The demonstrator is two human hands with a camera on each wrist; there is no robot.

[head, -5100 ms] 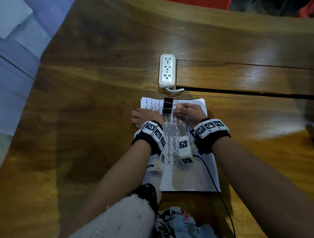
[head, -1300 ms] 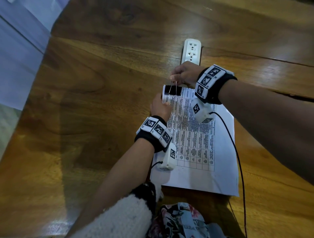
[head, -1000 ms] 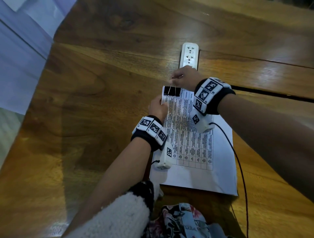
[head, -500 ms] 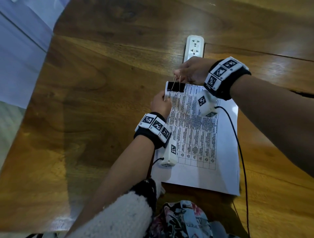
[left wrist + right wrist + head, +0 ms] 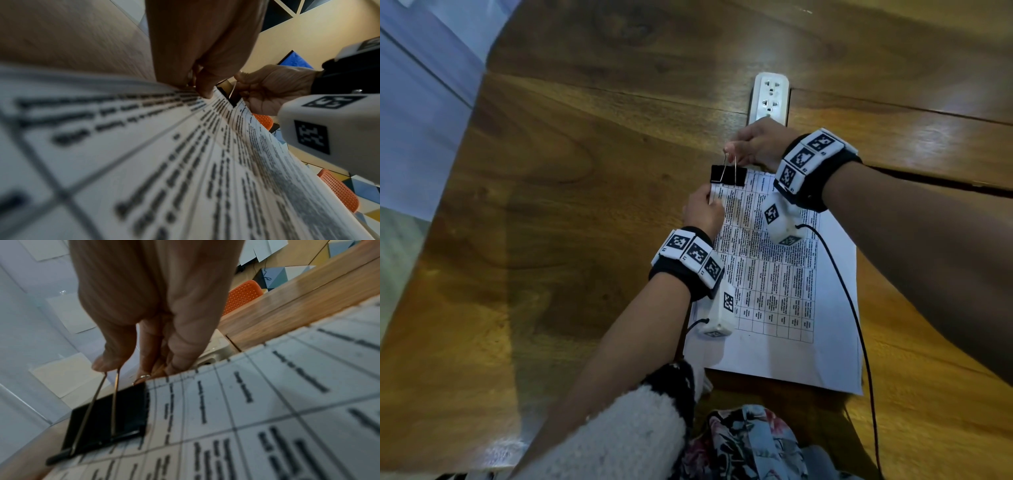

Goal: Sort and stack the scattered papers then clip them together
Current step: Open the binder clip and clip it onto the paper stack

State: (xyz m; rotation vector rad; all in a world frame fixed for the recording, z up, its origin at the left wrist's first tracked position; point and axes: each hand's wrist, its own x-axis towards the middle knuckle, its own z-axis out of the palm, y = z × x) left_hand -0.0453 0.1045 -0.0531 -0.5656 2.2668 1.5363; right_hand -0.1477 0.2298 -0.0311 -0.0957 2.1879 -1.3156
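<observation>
A stack of printed papers (image 5: 774, 284) lies on the wooden table (image 5: 585, 212), its far end lifted a little. A black binder clip (image 5: 727, 175) sits on the stack's far left corner, also in the right wrist view as the clip (image 5: 109, 420) and small in the left wrist view as the clip (image 5: 230, 95). My right hand (image 5: 751, 145) pinches the clip's wire handles (image 5: 104, 395) from the far side. My left hand (image 5: 703, 210) pinches the stack's left edge just below the clip, thumb on top of the paper (image 5: 144, 162).
A white power strip (image 5: 770, 97) lies just beyond my right hand. A cable (image 5: 856, 308) from the right wrist camera trails over the paper's right side. The table's left edge (image 5: 438, 205) drops to a pale floor. An orange chair (image 5: 242, 295) stands past the table.
Five seconds ago both hands lay flat on the stack by the clip. Since one second ago little differs: the right hand keeps the handles, the left stays at the edge.
</observation>
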